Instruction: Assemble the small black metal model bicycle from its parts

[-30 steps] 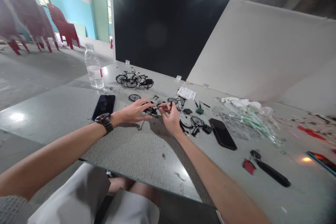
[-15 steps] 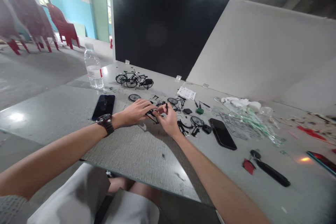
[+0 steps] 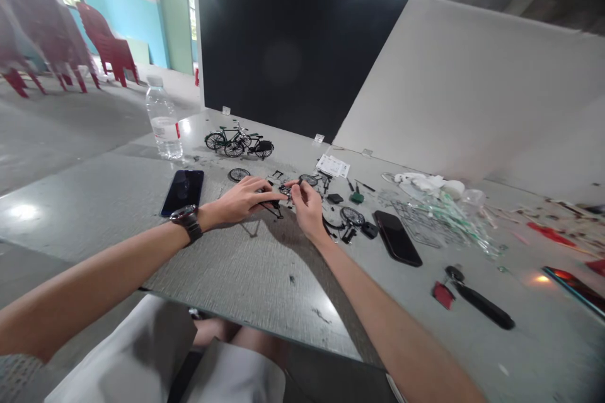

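Over the middle of the grey table, my left hand (image 3: 246, 199) grips a small black bicycle frame (image 3: 274, 208), part of it hidden by the fingers. Just to its right, my right hand (image 3: 308, 204) is closed in a pinch, its fingertips close to the frame; what they hold is too small to make out. A spoked wheel (image 3: 239, 174) lies behind my left hand. Another wheel (image 3: 352, 216) and small black parts lie to the right of my right hand. Two assembled model bicycles (image 3: 240, 140) stand farther back.
A bottle (image 3: 165, 123) and a phone (image 3: 183, 192) are at the left. White papers (image 3: 333, 165), a second phone (image 3: 397, 238), clear and green plastic scraps (image 3: 460, 214) and a black-handled item (image 3: 486, 306) are at the right. A black panel (image 3: 288, 44) rises behind the table.
My right hand has drawn slightly away to the right from the frame, and its fingers are closer together. My left index finger now reaches out farther. The view has shifted slightly.
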Motion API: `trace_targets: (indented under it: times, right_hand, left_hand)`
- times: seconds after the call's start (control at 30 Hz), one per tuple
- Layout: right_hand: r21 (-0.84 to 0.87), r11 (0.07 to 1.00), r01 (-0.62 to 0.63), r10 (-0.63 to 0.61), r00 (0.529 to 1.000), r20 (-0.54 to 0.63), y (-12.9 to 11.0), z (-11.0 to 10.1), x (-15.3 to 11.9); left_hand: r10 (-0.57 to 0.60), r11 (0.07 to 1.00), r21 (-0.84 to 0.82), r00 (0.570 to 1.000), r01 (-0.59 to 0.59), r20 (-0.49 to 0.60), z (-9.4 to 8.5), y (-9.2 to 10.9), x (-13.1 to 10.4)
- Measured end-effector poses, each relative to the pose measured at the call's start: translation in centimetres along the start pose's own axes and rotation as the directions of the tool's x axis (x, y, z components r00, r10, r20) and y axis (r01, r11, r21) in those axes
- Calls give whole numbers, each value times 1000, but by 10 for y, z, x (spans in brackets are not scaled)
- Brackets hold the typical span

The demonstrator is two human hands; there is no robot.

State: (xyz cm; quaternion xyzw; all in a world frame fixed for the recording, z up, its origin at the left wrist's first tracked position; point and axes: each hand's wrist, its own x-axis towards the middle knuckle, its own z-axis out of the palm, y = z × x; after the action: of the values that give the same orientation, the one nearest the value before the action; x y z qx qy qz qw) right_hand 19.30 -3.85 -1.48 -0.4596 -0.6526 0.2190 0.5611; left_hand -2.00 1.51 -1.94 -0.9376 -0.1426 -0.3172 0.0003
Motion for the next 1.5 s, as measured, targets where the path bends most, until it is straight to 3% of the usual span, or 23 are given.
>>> trace_targets:
  times: [0.4, 0.73, 1.2, 1.5]
  right_hand:
    - [286, 957, -46, 58, 998, -35, 11, 5, 2]
    - [270, 962, -40, 33, 999, 33, 9, 4, -1]
    - [122, 992, -16, 7, 997, 78, 3, 1, -2]
    - [157, 986, -53, 37, 994, 99, -5, -4, 0]
  left_hand:
    - [18, 998, -61, 1000, -19, -14, 2, -1, 2]
    - [41, 999, -26, 999, -41, -7, 0, 2, 1]
    - [110, 993, 36, 994, -111, 24, 3, 1, -1]
    - [113, 992, 50, 993, -113, 18, 3, 2, -2]
